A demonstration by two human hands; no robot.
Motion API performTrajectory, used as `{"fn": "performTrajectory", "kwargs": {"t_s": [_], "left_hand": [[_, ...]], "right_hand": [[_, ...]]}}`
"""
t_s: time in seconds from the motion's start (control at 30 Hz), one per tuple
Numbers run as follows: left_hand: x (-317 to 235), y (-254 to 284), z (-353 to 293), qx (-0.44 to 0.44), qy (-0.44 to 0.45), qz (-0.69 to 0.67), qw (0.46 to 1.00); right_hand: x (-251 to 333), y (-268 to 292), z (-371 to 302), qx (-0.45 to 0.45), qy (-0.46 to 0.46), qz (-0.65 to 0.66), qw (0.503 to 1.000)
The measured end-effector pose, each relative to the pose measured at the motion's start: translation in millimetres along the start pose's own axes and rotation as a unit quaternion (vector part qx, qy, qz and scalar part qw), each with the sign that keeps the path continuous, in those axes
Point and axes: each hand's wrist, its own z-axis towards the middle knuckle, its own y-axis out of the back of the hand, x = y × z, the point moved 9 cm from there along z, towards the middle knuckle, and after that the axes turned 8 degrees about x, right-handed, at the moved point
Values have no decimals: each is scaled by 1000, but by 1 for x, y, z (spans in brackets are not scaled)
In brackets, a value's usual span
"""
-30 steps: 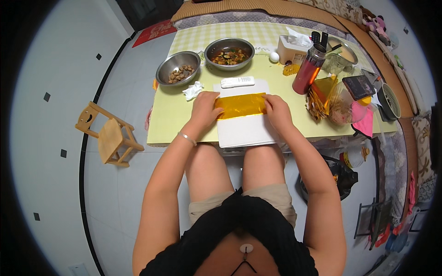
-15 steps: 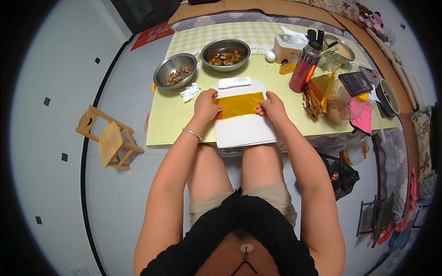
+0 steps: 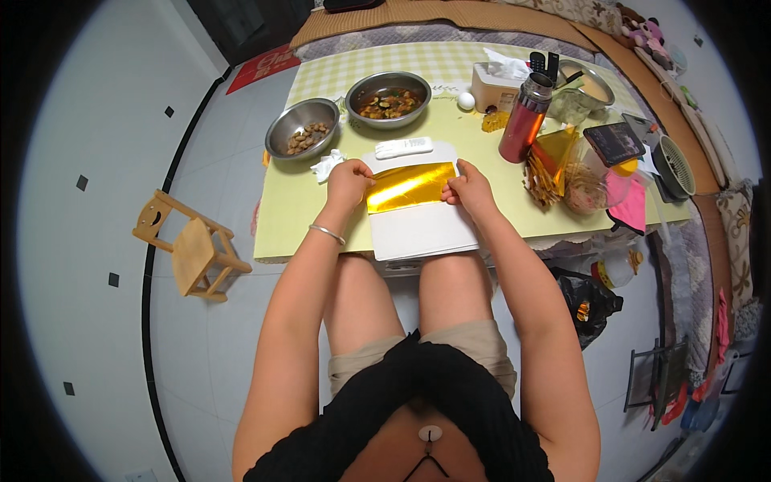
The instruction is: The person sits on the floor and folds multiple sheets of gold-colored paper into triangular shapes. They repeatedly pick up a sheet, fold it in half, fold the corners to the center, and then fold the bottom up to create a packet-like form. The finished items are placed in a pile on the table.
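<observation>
A sheet of shiny gold foil paper [image 3: 409,187] spans the gap between my two hands, over a white board [image 3: 422,231] at the table's near edge. My left hand [image 3: 348,183] pinches the sheet's left edge between thumb and fingers. At its right edge, my right hand [image 3: 470,189] grips it with the fingers curled in and the thumb near the border. Light glares across the foil's middle. Just beyond the sheet, a white oblong object [image 3: 404,148] lies on the far part of the board. Crumpled white tissue [image 3: 328,166] sits beside my left hand.
Two steel bowls, one with nuts [image 3: 277,136] and one with food in liquid [image 3: 351,103], stand at the back left. To the right are a red thermos [image 3: 522,128], folded gold paper [image 3: 546,178], a phone [image 3: 614,145] and a tissue box [image 3: 490,87]. A wooden chair [image 3: 195,245] stands left.
The gold sheet has tilted, so its surface now catches bright light. Both hands keep their hold on its edges, and the whole view has shifted slightly.
</observation>
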Motion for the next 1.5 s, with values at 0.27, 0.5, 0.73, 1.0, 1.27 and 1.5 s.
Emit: {"fn": "performTrajectory", "kwargs": {"t_s": [0.27,0.5,0.73,1.0,1.27,1.5], "left_hand": [[11,-13,-49,-28,27,-272,962],[22,-13,-52,-50,24,-269,961],[31,-8,-51,-57,8,-72,996],[-7,-8,-64,-104,-119,192,969],[-21,-20,-64,-78,-136,257,953],[-79,-64,-96,-33,-340,471,813]], "right_hand": [[2,1,2,6,-19,69,997],[6,7,-6,-10,-15,114,993],[10,7,-20,-7,-41,-53,998],[21,7,-32,-34,-36,-180,982],[27,10,-28,-73,22,-364,928],[67,-25,-48,-112,87,-596,791]]}}
